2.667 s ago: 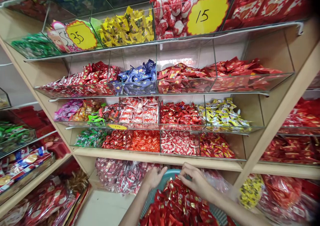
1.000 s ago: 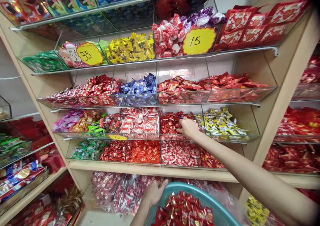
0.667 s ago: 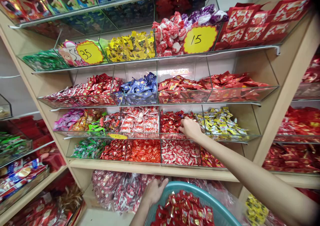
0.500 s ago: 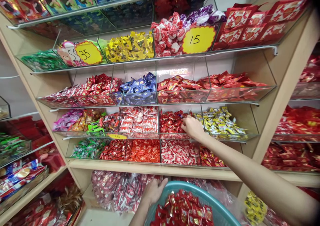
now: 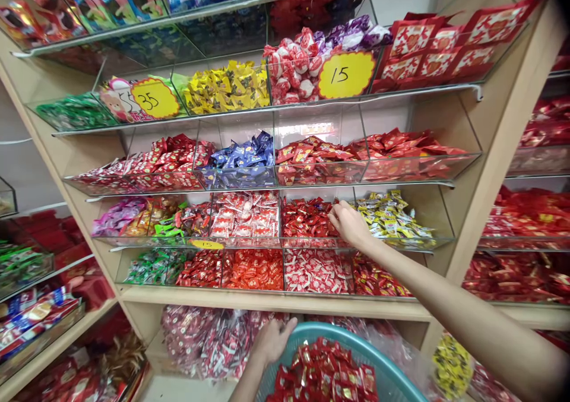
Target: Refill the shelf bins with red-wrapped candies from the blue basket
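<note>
My left hand grips the rim of a teal plastic basket, thumb on top and fingers partly hidden. A heap of red wrapped candies fills the basket. Higher up, my right hand reaches to a clear shelf bin, its fingers curled together at the right side of a pile of dark red wrapped candies. What those fingers hold, if anything, is hidden. Just to the right of this hand lie yellow-and-white wrapped candies in the neighbouring compartment.
Clear dividers and front walls separate the bins on the wooden shelf unit. Below my right hand are pink-and-white candies. Large bags of candy stand under the bottom shelf. A yellow price tag hangs higher up. More shelves flank both sides.
My right hand has shifted slightly right relative to the red candy pile, its fingers still curled. My left hand stays on the basket rim. The view has turned a little.
</note>
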Demonstrator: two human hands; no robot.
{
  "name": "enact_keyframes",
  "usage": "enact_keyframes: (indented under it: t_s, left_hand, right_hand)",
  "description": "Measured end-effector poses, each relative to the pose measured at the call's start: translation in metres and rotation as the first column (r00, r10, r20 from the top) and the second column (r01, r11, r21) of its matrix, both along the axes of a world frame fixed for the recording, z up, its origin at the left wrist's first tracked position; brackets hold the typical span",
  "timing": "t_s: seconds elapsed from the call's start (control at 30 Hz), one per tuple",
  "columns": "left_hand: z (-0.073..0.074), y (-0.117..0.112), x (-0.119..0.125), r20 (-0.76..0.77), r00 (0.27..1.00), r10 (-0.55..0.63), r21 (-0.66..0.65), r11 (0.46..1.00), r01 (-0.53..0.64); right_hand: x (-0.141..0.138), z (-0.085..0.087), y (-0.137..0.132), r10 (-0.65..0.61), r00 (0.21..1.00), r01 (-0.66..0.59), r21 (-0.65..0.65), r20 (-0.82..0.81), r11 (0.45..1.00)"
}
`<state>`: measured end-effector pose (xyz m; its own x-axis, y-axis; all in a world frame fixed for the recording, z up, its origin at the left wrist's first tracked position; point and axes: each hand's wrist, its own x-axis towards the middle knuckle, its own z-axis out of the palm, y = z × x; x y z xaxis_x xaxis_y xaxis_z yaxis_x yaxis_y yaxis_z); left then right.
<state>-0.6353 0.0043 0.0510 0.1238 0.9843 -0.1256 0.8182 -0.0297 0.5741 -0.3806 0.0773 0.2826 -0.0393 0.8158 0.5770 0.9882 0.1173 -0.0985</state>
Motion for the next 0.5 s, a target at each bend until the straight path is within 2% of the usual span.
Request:
enact_keyframes:
  t_s: [0.2, 0.33, 0.43, 0.5]
  left_hand:
    - [0.001, 0.0, 0.0, -0.009, 1.0, -0.006, 0.005, 1.0, 0.006]
    - [0.005, -0.002, 0.001, 0.005, 1.0, -0.001, -0.001, 1.0, 0.001]
    - [0.008, -0.002, 0.001, -0.004, 1.0, -0.005, 0.004, 1.0, 0.005]
    - [0.009, -0.002, 0.002, -0.021, 1.0, -0.004, -0.01, 1.0, 0.004]
  right_hand:
    - [0.005, 0.002, -0.004, 0.119, 0.985, -0.102, 0.135, -0.123, 0.986]
    - [0.0, -0.002, -0.024, 0.276, 0.939, -0.233, 0.211, -0.204, 0.949]
    - [-0.01, -0.02, -0.054, 0.393, 0.88, -0.359, 0.166, -0.266, 0.918]
    - [-0.018, -0.044, -0.076, 0.444, 0.84, -0.441, 0.084, -0.312, 0.894]
